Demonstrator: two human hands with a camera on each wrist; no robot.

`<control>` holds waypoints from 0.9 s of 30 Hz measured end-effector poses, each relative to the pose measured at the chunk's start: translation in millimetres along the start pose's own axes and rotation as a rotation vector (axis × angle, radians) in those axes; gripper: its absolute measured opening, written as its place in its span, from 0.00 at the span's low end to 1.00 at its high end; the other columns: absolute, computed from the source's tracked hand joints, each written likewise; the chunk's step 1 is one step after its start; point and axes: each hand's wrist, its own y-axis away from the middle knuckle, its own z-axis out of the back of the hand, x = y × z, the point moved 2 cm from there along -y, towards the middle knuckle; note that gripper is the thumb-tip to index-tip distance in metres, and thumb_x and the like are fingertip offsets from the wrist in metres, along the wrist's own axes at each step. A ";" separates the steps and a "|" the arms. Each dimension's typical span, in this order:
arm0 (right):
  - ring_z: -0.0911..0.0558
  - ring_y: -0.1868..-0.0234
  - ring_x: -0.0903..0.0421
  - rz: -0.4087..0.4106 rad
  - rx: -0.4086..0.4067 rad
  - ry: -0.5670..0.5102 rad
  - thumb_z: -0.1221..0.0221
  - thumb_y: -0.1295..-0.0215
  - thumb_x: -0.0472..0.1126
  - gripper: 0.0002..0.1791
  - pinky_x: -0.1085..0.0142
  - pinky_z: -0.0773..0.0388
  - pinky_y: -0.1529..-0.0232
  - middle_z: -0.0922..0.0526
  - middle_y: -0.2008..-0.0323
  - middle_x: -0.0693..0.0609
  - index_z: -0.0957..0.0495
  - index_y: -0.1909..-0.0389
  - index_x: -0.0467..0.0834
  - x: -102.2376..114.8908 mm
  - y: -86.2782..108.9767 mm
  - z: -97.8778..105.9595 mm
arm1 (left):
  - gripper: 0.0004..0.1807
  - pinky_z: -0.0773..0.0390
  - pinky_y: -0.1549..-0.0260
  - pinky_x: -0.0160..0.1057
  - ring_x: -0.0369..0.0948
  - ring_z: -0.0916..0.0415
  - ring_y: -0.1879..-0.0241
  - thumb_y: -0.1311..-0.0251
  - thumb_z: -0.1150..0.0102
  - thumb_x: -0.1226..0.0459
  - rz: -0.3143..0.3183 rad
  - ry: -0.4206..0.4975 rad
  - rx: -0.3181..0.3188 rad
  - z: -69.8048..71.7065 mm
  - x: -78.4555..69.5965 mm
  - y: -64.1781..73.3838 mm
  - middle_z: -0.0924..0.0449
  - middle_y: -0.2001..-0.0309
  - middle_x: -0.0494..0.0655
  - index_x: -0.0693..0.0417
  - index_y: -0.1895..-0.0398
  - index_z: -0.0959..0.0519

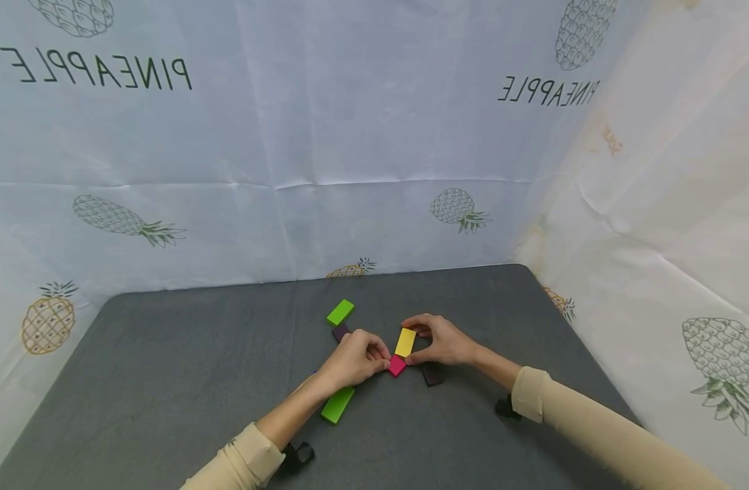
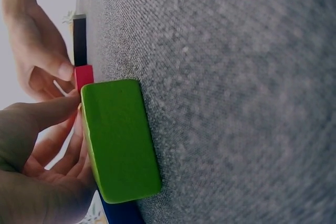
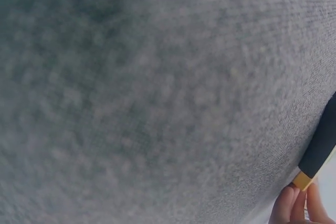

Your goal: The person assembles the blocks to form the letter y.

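Note:
A pinkish-red block (image 1: 397,366) lies on the table against the lower end of a yellow block (image 1: 405,342). My left hand (image 1: 355,359) holds the red block from its left side with thumb and fingertips. My right hand (image 1: 443,341) pinches the yellow block, its fingers at the far end and its thumb near the red one. In the left wrist view the red block (image 2: 84,77) shows between both thumbs. A dark block (image 1: 432,373) lies under the right hand. Beside the left forearm is a green block (image 1: 338,405), which partly covers the left fingers in that wrist view.
A second green block (image 1: 340,312) and a dark purple block (image 1: 341,332) touch end to end beyond the left hand. A blue block (image 2: 122,211) shows behind the near green one. The grey table (image 1: 184,367) meets pineapple-printed cloth (image 1: 374,136) at the back.

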 end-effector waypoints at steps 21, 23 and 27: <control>0.19 0.32 0.36 0.027 -0.027 -0.082 0.23 0.35 0.41 0.38 0.44 0.21 0.29 0.20 0.31 0.33 0.25 0.28 0.32 -4.5 19.3 12.5 | 0.04 0.23 0.72 0.29 0.34 0.22 0.73 0.31 0.29 0.69 0.004 0.013 0.001 0.1 0.9 0.7 0.12 0.70 0.48 0.61 0.65 0.11; 0.19 0.32 0.35 0.027 -0.026 -0.085 0.24 0.34 0.42 0.37 0.43 0.21 0.29 0.20 0.31 0.32 0.26 0.28 0.32 -5.1 22.9 13.7 | 0.05 0.23 0.73 0.29 0.33 0.22 0.74 0.31 0.29 0.68 0.006 0.014 0.001 0.1 0.8 0.7 0.13 0.71 0.47 0.62 0.65 0.11; 0.19 0.32 0.34 0.029 -0.019 -0.097 0.25 0.33 0.42 0.37 0.43 0.21 0.30 0.20 0.31 0.32 0.26 0.28 0.31 -6.0 30.8 16.9 | 0.04 0.23 0.73 0.29 0.33 0.22 0.74 0.32 0.28 0.69 0.006 0.013 0.004 0.3 1.0 0.6 0.13 0.71 0.48 0.61 0.65 0.11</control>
